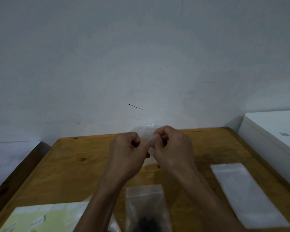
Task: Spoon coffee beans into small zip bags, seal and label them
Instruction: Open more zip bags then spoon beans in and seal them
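Two bare hands meet above the middle of a wooden counter (60, 164), seen from the person's own head. The left hand (129, 153) and the right hand (171, 148) are both curled almost closed, knuckles up, thumbs and fingertips pinching a small clear zip bag (148, 133) between them. The bag is held up off the counter, its top edge showing just above the fingers against a pale wall (141, 56); the bag is blurred and see-through, so whether it holds anything cannot be told. Both forearms reach in from the bottom edge. Between them, nearer the person, a second clear bag (146, 203) lies flat on the counter with something dark, likely coffee beans (146, 223), at its lower end. To the right of the right forearm lies a flat stack of empty clear bags (246, 193), set at a slant. At the bottom left, partly under the left forearm, rests a pale yellow-green sheet with labels (43, 216); the writing on it is too blurred to read. A white box (274, 131) stands beyond the counter's right edge.
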### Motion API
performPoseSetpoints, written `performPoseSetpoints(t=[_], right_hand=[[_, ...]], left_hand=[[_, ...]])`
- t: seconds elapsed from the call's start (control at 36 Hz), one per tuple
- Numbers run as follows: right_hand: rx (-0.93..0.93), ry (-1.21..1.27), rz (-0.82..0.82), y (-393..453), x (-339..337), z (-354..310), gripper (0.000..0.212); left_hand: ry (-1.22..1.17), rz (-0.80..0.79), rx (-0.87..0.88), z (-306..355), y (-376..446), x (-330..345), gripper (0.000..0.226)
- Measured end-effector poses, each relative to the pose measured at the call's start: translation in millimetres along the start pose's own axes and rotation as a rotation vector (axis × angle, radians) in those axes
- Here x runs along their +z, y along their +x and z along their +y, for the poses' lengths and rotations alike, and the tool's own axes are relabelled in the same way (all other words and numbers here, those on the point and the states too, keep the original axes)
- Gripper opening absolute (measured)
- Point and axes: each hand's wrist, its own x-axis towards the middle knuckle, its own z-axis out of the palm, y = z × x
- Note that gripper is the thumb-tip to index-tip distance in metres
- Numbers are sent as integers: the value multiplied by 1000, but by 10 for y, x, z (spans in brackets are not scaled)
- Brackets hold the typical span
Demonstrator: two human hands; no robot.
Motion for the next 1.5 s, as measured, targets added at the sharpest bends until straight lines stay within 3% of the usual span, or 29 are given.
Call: performPoseSetpoints(t=[0.11, 0.25, 0.39, 0.44, 0.5, 0.58, 0.64, 0.78, 0.94, 1.14, 1.39, 1.5], right_hand=[[-13, 40, -209, -5, -64, -1, 22], [43, -63, -132, 91, -90, 61, 14], [58, -90, -59, 111, -54, 111, 24], [43, -90, -60, 119, -74, 115, 28], [37, -61, -85, 131, -90, 112, 31], [15, 66, -152, 139, -82, 97, 16], [-11, 128, -205, 139, -73, 88, 16], [6, 134, -284, 187, -62, 122, 29], [-31, 25, -425, 245, -160, 71, 62], [-73, -98, -487, 318, -149, 65, 28], [-80, -133, -465, 347, -141, 53, 51], [-47, -46, -415, 334, -109, 73, 45]], left_hand=[[-30, -67, -50, 29, 34, -60, 25], [112, -89, -55, 23, -22, -114, 32], [63, -81, -34, -14, -38, -133, 27], [53, -71, 27, -86, -29, -165, 44], [196, -100, 150, -185, -11, -191, 76], [436, -187, 352, -268, 24, -200, 117], [483, -216, 442, -269, 44, -173, 116], [510, -190, 350, -227, 79, -201, 122], [632, -229, 327, -218, 122, -195, 125], [618, -221, 275, -189, 135, -170, 108], [537, -201, 311, -275, 181, -171, 104], [567, -225, 351, -284, 185, -122, 115]])
